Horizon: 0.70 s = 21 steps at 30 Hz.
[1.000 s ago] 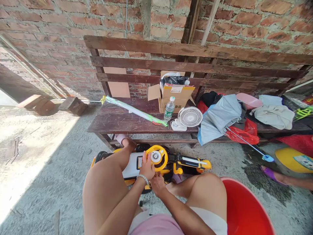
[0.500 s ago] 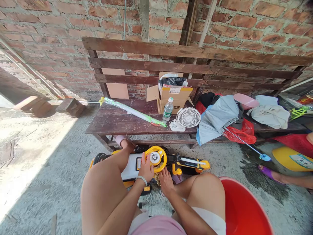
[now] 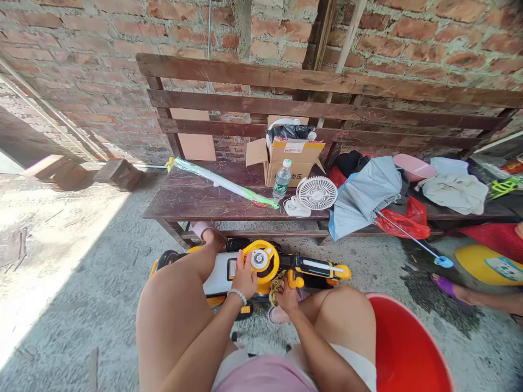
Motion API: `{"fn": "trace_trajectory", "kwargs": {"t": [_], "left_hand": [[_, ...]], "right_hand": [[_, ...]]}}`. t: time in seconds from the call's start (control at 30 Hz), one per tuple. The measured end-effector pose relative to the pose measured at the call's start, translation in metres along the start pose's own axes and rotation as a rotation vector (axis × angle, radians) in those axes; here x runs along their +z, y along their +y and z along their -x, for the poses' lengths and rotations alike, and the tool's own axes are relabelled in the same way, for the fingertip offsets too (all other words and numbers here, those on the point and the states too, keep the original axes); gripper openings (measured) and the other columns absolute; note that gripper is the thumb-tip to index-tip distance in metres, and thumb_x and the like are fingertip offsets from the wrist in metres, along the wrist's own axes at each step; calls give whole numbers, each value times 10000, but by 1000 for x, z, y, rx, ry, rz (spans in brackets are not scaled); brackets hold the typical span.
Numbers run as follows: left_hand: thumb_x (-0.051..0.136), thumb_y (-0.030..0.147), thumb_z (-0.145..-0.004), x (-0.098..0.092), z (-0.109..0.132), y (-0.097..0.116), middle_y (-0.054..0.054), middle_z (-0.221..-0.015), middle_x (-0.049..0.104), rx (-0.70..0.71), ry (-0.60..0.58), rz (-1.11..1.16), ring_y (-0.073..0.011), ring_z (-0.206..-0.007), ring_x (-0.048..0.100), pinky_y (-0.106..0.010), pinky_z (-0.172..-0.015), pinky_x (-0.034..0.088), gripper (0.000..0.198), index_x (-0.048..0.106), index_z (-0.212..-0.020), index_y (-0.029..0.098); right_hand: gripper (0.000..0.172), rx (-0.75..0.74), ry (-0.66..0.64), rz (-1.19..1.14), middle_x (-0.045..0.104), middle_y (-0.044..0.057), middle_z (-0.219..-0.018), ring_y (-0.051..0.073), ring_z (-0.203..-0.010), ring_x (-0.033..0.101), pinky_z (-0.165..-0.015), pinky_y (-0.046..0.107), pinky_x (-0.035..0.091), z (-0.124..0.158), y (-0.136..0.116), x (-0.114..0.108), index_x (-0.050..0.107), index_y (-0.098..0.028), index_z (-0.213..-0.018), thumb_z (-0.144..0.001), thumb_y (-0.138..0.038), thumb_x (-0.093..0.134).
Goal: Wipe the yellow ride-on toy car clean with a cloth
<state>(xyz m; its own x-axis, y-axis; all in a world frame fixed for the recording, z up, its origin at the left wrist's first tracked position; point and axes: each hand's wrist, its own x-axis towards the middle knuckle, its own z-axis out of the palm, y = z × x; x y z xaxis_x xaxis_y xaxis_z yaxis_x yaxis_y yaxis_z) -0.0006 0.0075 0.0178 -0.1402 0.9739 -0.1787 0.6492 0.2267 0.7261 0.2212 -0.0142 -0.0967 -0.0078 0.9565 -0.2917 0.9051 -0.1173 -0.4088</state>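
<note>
A cardboard box (image 3: 292, 163) holding a black bag (image 3: 290, 132) is sitting on the wooden bench (image 3: 196, 198). Before the bench, a yellow-and-white toy car (image 3: 220, 272) is lying, left hand (image 3: 244, 279) curling around its steering wheel (image 3: 270, 256), right hand (image 3: 289, 298) clutching a crumpled rag (image 3: 278, 283).

Glossy plastic, rough concrete
The toy car (image 3: 219, 270) and steering wheel (image 3: 262, 260) are smooth shiny plastic, the rag (image 3: 278, 283) crumpled cloth, the far bench (image 3: 192, 200) worn matt wood, the floor (image 3: 77, 283) rough concrete.

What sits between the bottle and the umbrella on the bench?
A white fan, standing on the bench between bottle and umbrella; the head view shows it.
</note>
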Motion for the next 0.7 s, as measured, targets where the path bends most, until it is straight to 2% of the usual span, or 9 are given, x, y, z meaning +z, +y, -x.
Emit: {"fn": "trace_trajectory", "kwargs": {"t": [0.07, 0.13, 0.2, 0.27, 0.37, 0.5, 0.6, 0.7], "left_hand": [[607, 194, -892, 1, 1, 1, -224, -1841, 146, 1, 9, 4, -432, -1679, 262, -593, -1320, 378, 798, 433, -1666, 110], [617, 194, -883, 1, 1, 2, -226, -1838, 155, 4, 16, 10, -433, -1676, 270, -588, -1319, 382, 802, 442, -1660, 103], [623, 192, -877, 1, 1, 2, -221, -1841, 147, 1, 21, 15, -433, -1667, 294, -581, -1318, 387, 810, 443, -1662, 107], [622, 192, -876, 2, 1, 1, -208, -1846, 135, -4, 31, 16, -427, -1668, 295, -571, -1321, 386, 810, 449, -1664, 123], [626, 205, -879, 2, 0, -2, -191, -1856, 98, 1, 31, 20, -418, -1682, 263, -567, -1329, 370, 804, 453, -1662, 144], [604, 206, -896, 3, -1, -5, -211, -1857, 43, 7, 7, 15, -431, -1679, 267, -600, -1323, 364, 798, 428, -1672, 137], [594, 200, -895, 3, -1, -5, -217, -1853, 62, 3, 22, 23, -429, -1672, 285, -608, -1315, 376, 797, 424, -1671, 141], [602, 203, -881, 3, -2, -4, -213, -1847, 111, 5, 33, 39, -423, -1661, 315, -607, -1301, 402, 805, 427, -1666, 154]], "right_hand": [[729, 49, -73, 91, 617, 178, -1574, 396, -1565, 468, -1274, 508, 405, -7, 3, -14, 576, -185, -1566, -851, -242, 703], [770, 33, -157, 137, 556, 197, -1643, 385, -1568, 472, -1276, 490, 393, -12, 4, -26, 542, -160, -1605, -852, -225, 688], [791, 20, -221, 147, 560, 211, -1638, 374, -1524, 531, -1249, 472, 420, -13, 3, -33, 526, -155, -1613, -839, -194, 682], [773, 29, -253, 114, 643, 219, -1540, 369, -1430, 621, -1192, 474, 472, -11, -2, -34, 535, -160, -1587, -829, -182, 684], [662, -11, -203, -3, 707, 173, -1420, 345, -1352, 671, -1133, 466, 516, -1, -13, -25, 601, -213, -1450, -797, -158, 696], [539, -98, -82, -119, 507, 190, -1634, 370, -1533, 513, -1210, 476, 464, 18, -31, -10, 640, -215, -1230, -710, -100, 722], [546, -122, -142, -153, 443, 216, -1678, 406, -1566, 469, -1186, 485, 488, 30, -39, -8, 628, -201, -1214, -686, -101, 727], [538, -186, -142, -108, 523, 227, -1613, 423, -1508, 532, -1140, 461, 513, 34, -45, -21, 640, -184, -1188, -664, -88, 713]]}}
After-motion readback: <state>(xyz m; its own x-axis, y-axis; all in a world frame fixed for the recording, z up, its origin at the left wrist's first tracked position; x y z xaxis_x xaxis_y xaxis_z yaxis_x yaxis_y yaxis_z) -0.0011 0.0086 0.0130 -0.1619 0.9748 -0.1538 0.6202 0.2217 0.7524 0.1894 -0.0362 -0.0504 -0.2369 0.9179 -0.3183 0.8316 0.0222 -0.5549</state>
